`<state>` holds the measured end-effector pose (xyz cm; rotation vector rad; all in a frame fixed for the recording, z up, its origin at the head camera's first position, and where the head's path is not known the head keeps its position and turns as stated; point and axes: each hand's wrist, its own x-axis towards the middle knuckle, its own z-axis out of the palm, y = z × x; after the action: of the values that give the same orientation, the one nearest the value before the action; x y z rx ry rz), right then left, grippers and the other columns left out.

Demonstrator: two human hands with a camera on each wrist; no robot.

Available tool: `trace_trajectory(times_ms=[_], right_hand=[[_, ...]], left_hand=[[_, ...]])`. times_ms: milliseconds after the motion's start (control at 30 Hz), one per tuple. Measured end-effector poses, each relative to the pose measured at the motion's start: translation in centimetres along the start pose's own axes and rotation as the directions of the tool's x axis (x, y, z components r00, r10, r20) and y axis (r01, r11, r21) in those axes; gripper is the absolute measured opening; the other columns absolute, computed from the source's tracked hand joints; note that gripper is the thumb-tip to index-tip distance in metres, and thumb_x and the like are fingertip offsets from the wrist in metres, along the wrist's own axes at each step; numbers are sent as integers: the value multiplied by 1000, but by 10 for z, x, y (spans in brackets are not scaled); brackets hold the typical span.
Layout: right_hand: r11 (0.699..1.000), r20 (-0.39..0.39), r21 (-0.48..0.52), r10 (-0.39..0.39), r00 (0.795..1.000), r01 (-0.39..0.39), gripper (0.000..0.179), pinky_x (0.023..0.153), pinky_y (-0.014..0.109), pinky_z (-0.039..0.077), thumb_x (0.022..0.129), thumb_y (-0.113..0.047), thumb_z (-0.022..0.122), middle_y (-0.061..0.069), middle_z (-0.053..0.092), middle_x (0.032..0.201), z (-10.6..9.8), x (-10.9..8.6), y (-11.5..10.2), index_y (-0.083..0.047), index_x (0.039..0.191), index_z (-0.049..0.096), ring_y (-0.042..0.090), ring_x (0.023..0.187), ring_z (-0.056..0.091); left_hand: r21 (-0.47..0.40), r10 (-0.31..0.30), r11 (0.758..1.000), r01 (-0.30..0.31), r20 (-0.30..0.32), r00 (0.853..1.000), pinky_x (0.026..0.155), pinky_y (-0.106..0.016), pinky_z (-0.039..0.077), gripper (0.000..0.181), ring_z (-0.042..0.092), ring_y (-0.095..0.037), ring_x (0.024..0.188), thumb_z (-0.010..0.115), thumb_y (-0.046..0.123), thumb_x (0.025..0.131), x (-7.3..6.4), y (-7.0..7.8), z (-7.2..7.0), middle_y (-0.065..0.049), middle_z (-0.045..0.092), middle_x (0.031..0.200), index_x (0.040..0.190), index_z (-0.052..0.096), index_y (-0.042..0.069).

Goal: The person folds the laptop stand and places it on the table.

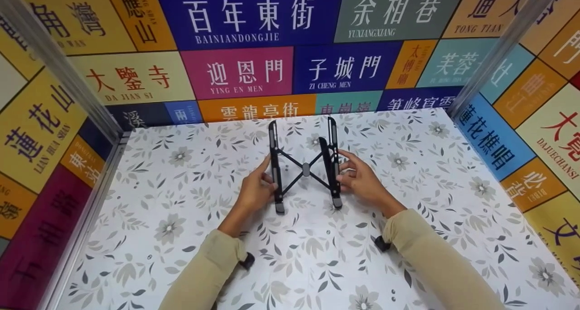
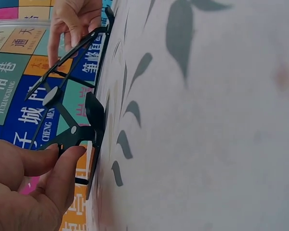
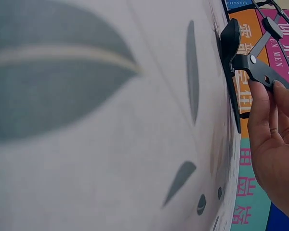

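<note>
Near the centre of the head view, a black folding stand (image 1: 306, 169) with crossed struts sits on the flower-patterned table (image 1: 158, 244). The left hand (image 1: 256, 190) has its grip on the stand's left side, thumb against finger; the right hand (image 1: 364, 181) pinches the right side likewise. Lettered wall panels (image 1: 247, 72) fill the top of the frame; tan sleeves (image 1: 204, 267) enter from below.
</note>
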<state>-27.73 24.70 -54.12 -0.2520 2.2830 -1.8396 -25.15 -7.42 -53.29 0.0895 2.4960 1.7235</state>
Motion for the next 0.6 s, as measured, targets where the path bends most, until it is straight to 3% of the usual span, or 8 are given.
trace_trajectory(times_ms=[600], right_hand=[[999, -10, 44, 29, 1000, -29, 79, 72, 41, 63, 93, 5, 67, 14, 58, 116, 6, 2, -2, -36, 155, 40, 23, 90, 66]], left_hand=[[9, 38, 999, -38, -1, 999, 59, -28, 58, 99, 59, -15, 68, 67, -13, 86, 0, 0, 2, -10, 61, 94, 158, 30, 43]])
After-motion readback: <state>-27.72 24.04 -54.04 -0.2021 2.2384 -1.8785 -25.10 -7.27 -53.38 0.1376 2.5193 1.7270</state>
